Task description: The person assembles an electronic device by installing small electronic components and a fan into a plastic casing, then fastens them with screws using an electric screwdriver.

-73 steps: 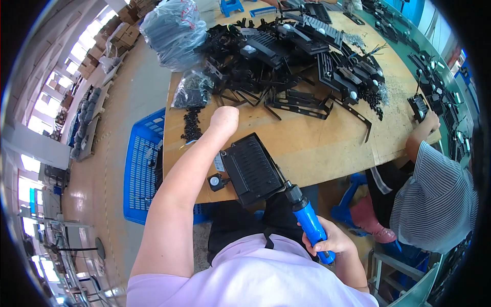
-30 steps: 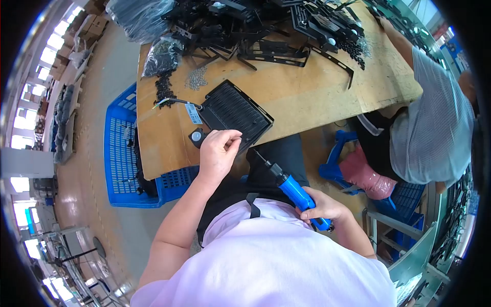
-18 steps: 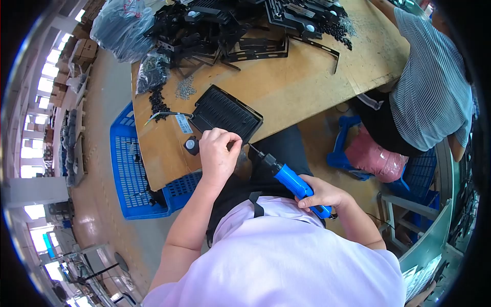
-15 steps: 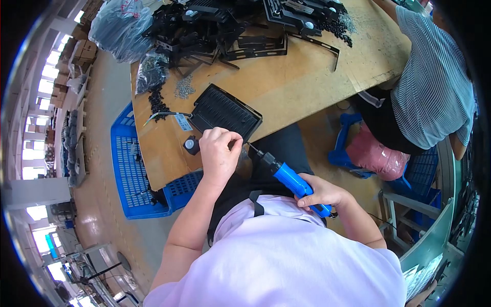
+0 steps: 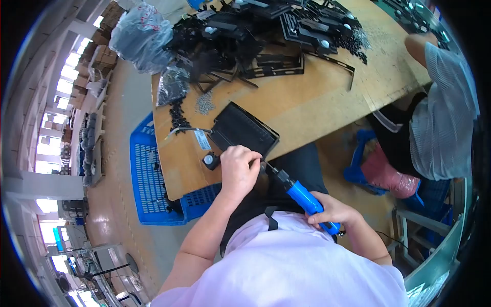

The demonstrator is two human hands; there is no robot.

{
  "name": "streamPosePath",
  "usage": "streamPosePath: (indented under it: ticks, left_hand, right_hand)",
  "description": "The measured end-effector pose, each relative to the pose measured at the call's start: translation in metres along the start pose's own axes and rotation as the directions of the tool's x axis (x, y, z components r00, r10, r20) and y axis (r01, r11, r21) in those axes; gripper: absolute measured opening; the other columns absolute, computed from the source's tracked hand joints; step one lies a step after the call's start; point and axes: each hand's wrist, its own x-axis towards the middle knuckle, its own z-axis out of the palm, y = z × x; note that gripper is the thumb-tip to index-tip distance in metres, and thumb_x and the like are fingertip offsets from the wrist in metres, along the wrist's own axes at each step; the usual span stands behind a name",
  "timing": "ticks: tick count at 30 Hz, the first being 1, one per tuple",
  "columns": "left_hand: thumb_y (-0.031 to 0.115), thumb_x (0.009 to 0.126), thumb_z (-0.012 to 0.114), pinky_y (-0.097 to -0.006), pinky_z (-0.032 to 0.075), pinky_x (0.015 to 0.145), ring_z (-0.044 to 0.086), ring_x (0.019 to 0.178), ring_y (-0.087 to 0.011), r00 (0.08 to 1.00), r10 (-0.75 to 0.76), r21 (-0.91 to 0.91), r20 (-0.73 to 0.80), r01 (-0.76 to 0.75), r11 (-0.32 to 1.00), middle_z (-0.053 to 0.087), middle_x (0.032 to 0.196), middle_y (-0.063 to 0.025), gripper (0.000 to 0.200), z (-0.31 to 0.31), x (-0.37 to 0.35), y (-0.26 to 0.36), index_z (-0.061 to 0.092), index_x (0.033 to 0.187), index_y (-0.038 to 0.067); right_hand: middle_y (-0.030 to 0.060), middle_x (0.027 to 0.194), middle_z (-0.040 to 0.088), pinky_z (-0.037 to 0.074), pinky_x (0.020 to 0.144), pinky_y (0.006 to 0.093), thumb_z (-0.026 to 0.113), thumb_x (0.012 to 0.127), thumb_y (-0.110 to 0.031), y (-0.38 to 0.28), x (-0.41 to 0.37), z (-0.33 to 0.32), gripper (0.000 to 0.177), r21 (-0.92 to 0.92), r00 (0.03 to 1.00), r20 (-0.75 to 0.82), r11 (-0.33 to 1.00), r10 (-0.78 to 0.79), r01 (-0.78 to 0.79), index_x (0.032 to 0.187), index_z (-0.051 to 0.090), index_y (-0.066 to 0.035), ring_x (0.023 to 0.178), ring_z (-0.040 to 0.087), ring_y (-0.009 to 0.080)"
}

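Note:
My right hand (image 5: 331,211) is wrapped round a blue electric screwdriver (image 5: 307,198), whose thin bit points up and left. At the bit's tip, my left hand (image 5: 238,171) is closed in a pinch; whatever lies between the fingertips is too small to make out. Just beyond that hand, a black ribbed housing (image 5: 244,128) lies on the table, its near corner close to my fingers. From its left side runs a grey cable with a white label (image 5: 202,139). A small black part with a round white lens (image 5: 209,160) sits left of my left hand.
On the wooden table (image 5: 327,110) are a pile of black housings and brackets (image 5: 220,38), silver screws (image 5: 205,104), black small parts (image 5: 178,116) and plastic bags (image 5: 142,38). A blue crate (image 5: 148,176) stands below left. A co-worker in a striped shirt (image 5: 445,112) is at the right.
The whole view has shifted, so the table and my hands appear further right and lower. My hands keep the same hold at the bit's tip. The co-worker's arm and body have moved.

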Motion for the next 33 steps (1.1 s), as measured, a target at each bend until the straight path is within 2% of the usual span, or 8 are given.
streamPosePath:
  ticks: [5,9,15,21,23,27,30,33]
  left_hand:
    - [0.007,0.075,0.074,-0.0438,0.047,0.079,0.063,0.087,-0.0285,0.996,0.002,-0.061,0.093,0.004,0.998,0.067,0.080,-0.0053,0.006,-0.007,0.006,-0.007,0.075,0.078,0.011]
    - [0.011,0.076,0.074,-0.0421,0.046,0.081,0.061,0.084,-0.0270,0.960,0.000,-0.023,0.279,0.007,1.000,0.065,0.078,-0.0030,0.005,-0.017,0.020,-0.006,0.075,0.081,0.013]
    - [0.011,0.075,0.074,-0.0396,0.047,0.077,0.060,0.082,-0.0264,0.946,0.077,-0.030,0.314,-0.071,0.997,0.064,0.074,-0.0041,0.009,-0.015,0.027,-0.011,0.075,0.083,0.011]
    - [0.006,0.077,0.071,-0.0395,0.049,0.085,0.062,0.090,-0.0278,0.905,0.126,-0.152,0.406,-0.069,0.986,0.067,0.090,-0.0070,0.018,-0.024,0.034,-0.015,0.074,0.095,0.008]
    - [0.002,0.079,0.067,-0.0406,0.049,0.091,0.063,0.099,-0.0296,0.943,0.147,-0.261,0.300,-0.067,0.963,0.068,0.102,-0.0097,0.023,-0.022,0.038,-0.024,0.072,0.101,0.006]
    - [0.004,0.086,0.062,-0.0454,0.043,0.104,0.056,0.124,-0.0318,0.978,0.197,-0.069,0.065,-0.193,0.979,0.067,0.122,-0.0080,0.033,-0.003,0.055,-0.031,0.070,0.117,0.011]
    - [0.008,0.089,0.060,-0.0506,0.037,0.110,0.052,0.132,-0.0309,0.958,0.257,0.035,0.130,-0.264,0.964,0.067,0.126,-0.0043,0.033,0.015,0.060,-0.038,0.070,0.120,0.015]
    - [0.009,0.091,0.058,-0.0551,0.034,0.111,0.051,0.134,-0.0304,0.949,0.255,0.021,0.186,-0.263,0.965,0.067,0.125,-0.0021,0.030,0.016,0.060,-0.038,0.071,0.117,0.017]
  right_hand:
    - [0.0087,0.091,0.063,0.053,0.063,0.0298,0.088,0.079,-0.026,0.008,0.004,-0.005,0.065,0.018,1.000,0.009,1.000,-0.022,0.022,0.121,0.047,0.000,0.070,0.064,0.0155]
    - [0.0088,0.091,0.063,0.053,0.064,0.0297,0.088,0.078,-0.027,0.003,0.004,-0.005,0.065,0.008,1.000,0.013,1.000,0.016,-0.016,0.121,0.048,0.000,0.071,0.064,0.0154]
    - [0.0061,0.089,0.062,0.052,0.066,0.0290,0.088,0.080,-0.029,0.004,0.004,-0.008,0.058,0.014,1.000,0.017,1.000,-0.014,0.014,0.115,0.051,-0.002,0.070,0.063,0.0141]
    - [0.0063,0.089,0.062,0.052,0.065,0.0289,0.087,0.080,-0.026,0.001,0.005,-0.010,0.058,0.014,1.000,0.027,1.000,0.006,-0.006,0.117,0.051,-0.001,0.070,0.064,0.0140]
    - [0.0061,0.089,0.062,0.052,0.066,0.0290,0.087,0.080,-0.026,0.001,0.007,-0.013,0.058,0.004,1.000,0.031,1.000,-0.001,0.001,0.118,0.051,-0.001,0.071,0.064,0.0140]
    - [0.0061,0.090,0.062,0.053,0.067,0.0292,0.088,0.080,-0.026,0.001,0.008,-0.014,0.059,0.000,0.999,0.043,1.000,-0.001,0.001,0.119,0.051,-0.001,0.072,0.064,0.0140]
    - [0.0076,0.092,0.063,0.053,0.068,0.0292,0.088,0.079,-0.024,0.004,0.009,-0.017,0.062,-0.009,0.999,0.041,1.000,0.011,-0.010,0.122,0.050,-0.001,0.074,0.064,0.0146]
    - [0.0082,0.093,0.064,0.053,0.068,0.0290,0.088,0.079,-0.023,0.004,0.010,-0.016,0.064,-0.034,0.999,0.032,0.999,0.026,-0.025,0.124,0.049,-0.001,0.075,0.064,0.0147]
